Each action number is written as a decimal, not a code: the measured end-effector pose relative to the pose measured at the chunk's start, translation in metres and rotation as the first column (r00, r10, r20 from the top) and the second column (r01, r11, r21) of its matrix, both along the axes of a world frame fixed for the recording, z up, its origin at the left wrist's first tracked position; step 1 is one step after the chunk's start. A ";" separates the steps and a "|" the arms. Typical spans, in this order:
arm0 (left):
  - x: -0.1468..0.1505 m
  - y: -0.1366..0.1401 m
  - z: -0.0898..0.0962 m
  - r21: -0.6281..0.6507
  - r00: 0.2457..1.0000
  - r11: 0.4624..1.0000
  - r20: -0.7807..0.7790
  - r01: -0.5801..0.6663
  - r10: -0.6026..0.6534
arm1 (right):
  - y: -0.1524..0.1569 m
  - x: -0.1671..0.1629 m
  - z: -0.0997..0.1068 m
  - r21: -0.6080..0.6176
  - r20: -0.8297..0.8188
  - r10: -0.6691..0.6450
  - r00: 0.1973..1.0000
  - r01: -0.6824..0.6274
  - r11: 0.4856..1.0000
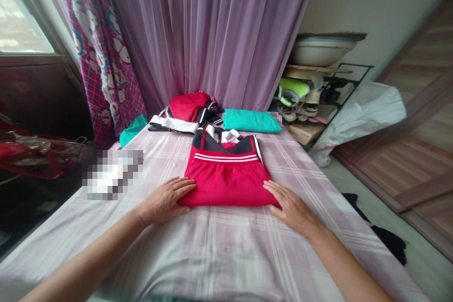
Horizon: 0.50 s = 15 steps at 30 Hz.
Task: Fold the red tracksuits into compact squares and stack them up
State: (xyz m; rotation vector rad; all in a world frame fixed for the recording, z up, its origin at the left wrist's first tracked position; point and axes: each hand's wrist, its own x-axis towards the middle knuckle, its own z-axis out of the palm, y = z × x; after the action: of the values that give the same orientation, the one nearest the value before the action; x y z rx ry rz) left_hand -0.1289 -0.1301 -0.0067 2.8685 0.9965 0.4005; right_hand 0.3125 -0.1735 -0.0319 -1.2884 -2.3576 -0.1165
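Note:
A folded red garment (226, 181) with white stripes along its band lies flat in front of me. Black, red and white cloth, perhaps a jacket's collar part (230, 144), shows just beyond its far edge. My left hand (169, 198) rests on the garment's left side, fingers stretched out over the edge. On the opposite side, my right hand (292, 205) touches the right edge with its fingers extended and thumb apart. Neither hand grips the cloth.
Behind the garment lie a crumpled red, black and white clothing pile (189, 108) and a folded teal cloth (252, 120). A plaid sheet (226, 255) covers the table or bed. A shoe rack (314, 104) stands at right, a purple curtain (219, 33) behind. A blurred patch is at left.

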 end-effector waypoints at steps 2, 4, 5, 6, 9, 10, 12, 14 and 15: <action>-0.003 0.001 -0.002 0.057 1.000 0.998 0.007 -0.020 0.020 | 0.000 -0.001 0.002 0.069 -0.008 -0.010 1.000 0.011 0.998; -0.002 0.002 -0.002 0.140 0.999 0.990 0.037 -0.023 0.018 | 0.001 -0.003 0.007 0.115 -0.016 -0.014 1.000 0.016 0.993; -0.001 0.002 0.000 0.183 0.998 0.983 0.060 -0.029 0.018 | 0.001 -0.003 0.011 0.127 -0.019 -0.015 1.000 0.017 0.992; 0.000 0.001 0.004 0.219 0.996 0.975 0.084 -0.040 0.022 | 0.001 -0.004 0.016 0.132 -0.022 -0.018 1.000 0.021 0.991; 0.003 -0.007 0.027 0.243 0.987 0.966 0.153 -0.092 0.056 | -0.008 -0.007 0.042 0.100 -0.042 -0.059 0.997 0.063 0.993; 0.003 -0.012 0.038 0.216 0.983 0.970 0.168 -0.108 0.072 | -0.014 -0.007 0.053 0.074 -0.051 -0.081 0.995 0.084 0.994; 0.003 -0.023 0.063 0.116 0.975 0.984 0.192 -0.134 0.110 | -0.026 -0.007 0.079 0.002 -0.063 -0.123 0.990 0.123 0.992; 0.002 -0.030 0.088 -0.001 0.964 0.986 0.210 -0.169 0.166 | -0.034 -0.007 0.104 -0.065 -0.071 -0.159 0.985 0.155 0.986; 0.002 -0.029 0.100 -0.048 0.955 0.979 0.216 -0.197 0.202 | -0.034 -0.007 0.116 -0.083 -0.079 -0.178 0.981 0.171 0.982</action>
State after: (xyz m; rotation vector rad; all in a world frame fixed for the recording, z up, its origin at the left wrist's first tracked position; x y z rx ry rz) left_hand -0.1267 -0.1591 0.0930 2.6343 1.2402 0.6982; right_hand 0.3055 -0.2077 0.0840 -1.5052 -2.1935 -0.0257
